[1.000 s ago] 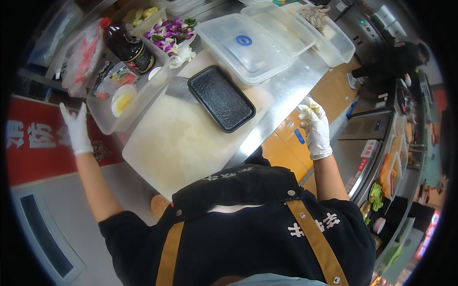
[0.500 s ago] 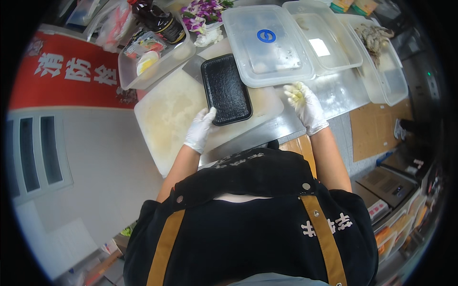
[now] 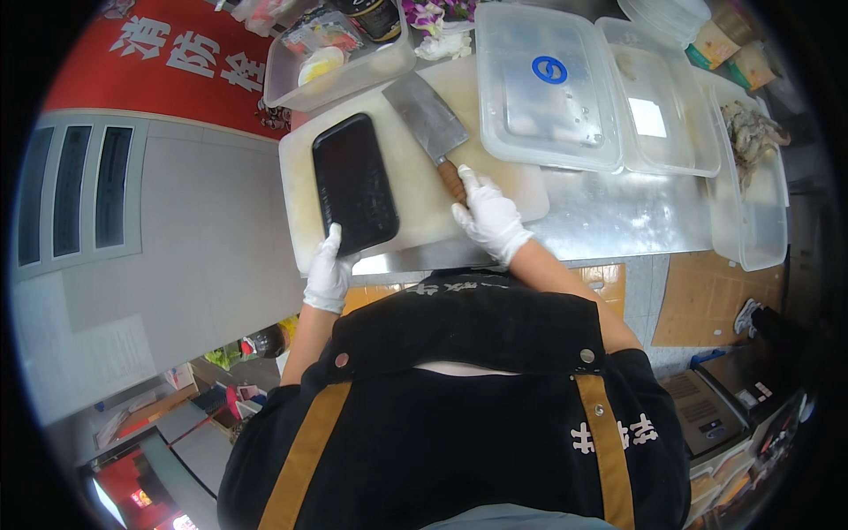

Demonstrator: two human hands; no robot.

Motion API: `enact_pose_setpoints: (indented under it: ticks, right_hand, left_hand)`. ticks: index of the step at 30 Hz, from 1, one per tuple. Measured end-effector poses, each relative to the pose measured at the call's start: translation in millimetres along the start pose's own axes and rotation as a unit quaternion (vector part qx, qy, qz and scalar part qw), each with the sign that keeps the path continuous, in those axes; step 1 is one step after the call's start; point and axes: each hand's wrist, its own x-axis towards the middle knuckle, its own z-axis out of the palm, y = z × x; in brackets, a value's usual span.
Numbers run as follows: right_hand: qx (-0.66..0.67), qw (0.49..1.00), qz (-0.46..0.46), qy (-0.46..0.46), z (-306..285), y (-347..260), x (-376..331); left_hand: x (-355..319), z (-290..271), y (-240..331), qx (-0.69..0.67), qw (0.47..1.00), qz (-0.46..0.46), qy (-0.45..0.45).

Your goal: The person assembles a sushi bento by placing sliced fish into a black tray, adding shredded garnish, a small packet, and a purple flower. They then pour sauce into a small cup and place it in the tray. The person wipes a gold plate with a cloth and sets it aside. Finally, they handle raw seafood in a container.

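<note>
My left hand [image 3: 329,272], in a white glove, pinches the near edge of a black rectangular tray [image 3: 355,185]. The tray is over the left part of a white cutting board [image 3: 412,212]. My right hand [image 3: 491,215], gloved too, has its fingers closed around the end of a cleaver's brown wooden handle. The cleaver [image 3: 427,115] lies slanted across the board, its broad blade pointing away from me. Part of the handle is hidden under my right fingers.
Right of the board stand a lidded clear container [image 3: 548,110], an open clear container [image 3: 649,84] and a clear bin [image 3: 751,225] with greyish shrimp-like pieces [image 3: 749,141]. A plastic bin [image 3: 291,93] with packets and a dark bottle [image 3: 375,19] is at the back left. Purple flowers [image 3: 433,15] lie behind.
My left hand has shifted the black tray leftward, uncovering the cleaver. My right hand has come left from beside the lidded container and taken the cleaver's handle. The view has turned.
</note>
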Motion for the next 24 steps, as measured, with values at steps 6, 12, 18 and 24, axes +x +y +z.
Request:
enact_pose_setpoints:
  ticks: [6,12,18,24]
  right_hand:
    - [-0.069,0.987,0.100,-0.105,15.2,-32.1,47.1]
    - [0.429,0.899,0.068,-0.045,-37.9,-61.3,-12.1]
    - [0.424,0.890,0.164,0.040,-111.2,-119.9,-118.6]
    - [0.452,0.788,0.172,0.381,-113.1,-124.4,-179.6]
  left_hand:
    - [4.7,-64.9,-2.2,0.105,0.991,0.077,0.038]
    - [43.3,-39.9,-11.5,0.029,0.997,-0.019,-0.074]
    - [89.6,37.8,-25.4,0.066,0.968,-0.057,-0.235]
    - [114.7,44.8,-22.4,0.543,0.803,0.162,-0.185]
